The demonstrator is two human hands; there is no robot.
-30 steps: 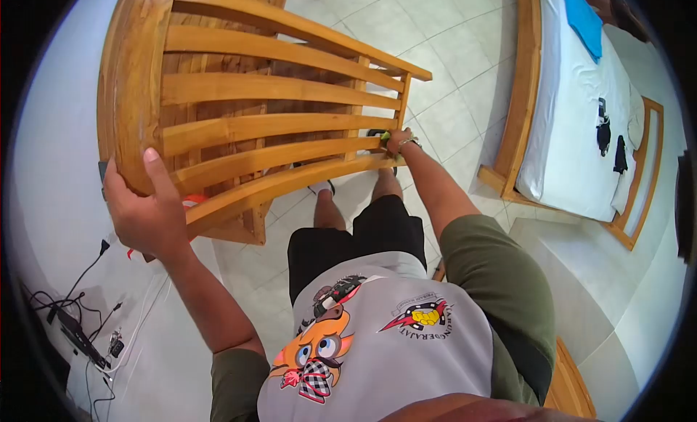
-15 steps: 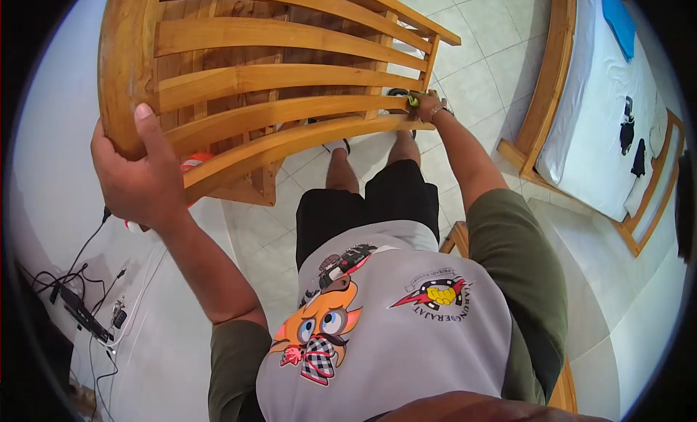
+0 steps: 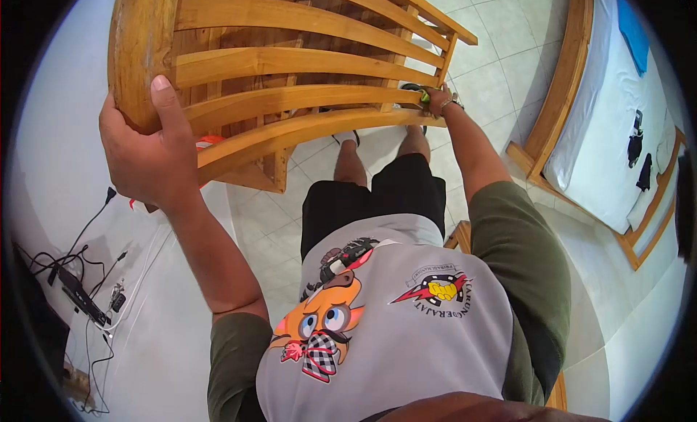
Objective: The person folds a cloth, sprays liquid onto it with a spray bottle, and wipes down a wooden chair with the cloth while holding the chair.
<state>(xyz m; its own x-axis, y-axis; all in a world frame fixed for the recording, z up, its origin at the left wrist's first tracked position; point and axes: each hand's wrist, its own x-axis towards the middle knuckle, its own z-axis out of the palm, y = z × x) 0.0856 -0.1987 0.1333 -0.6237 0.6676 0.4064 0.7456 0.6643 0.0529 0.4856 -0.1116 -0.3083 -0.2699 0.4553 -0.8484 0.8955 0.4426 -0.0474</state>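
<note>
A slatted wooden bench (image 3: 276,65) stands tilted in front of me, its curved slats running left to right. My left hand (image 3: 152,146) grips the thick wooden end of its top rail, thumb on the near face and fingers behind. At the slats' lower right end, my right hand (image 3: 440,102) is closed around a green cloth (image 3: 425,96) beside the lowest slats. Part of that cloth is hidden by the fingers. Something red shows behind the bench near my left wrist.
On the right is a wooden-framed bed (image 3: 559,88) with a white mattress, a blue cloth (image 3: 633,33) and black items. Black cables and a power strip (image 3: 80,295) lie at the lower left. My feet stand on the tiled floor (image 3: 268,226) under the bench's edge.
The bench and both hands have shifted in view, first upward, then slightly right. The right hand has stayed by the lower slats and the left hand has kept its grip.
</note>
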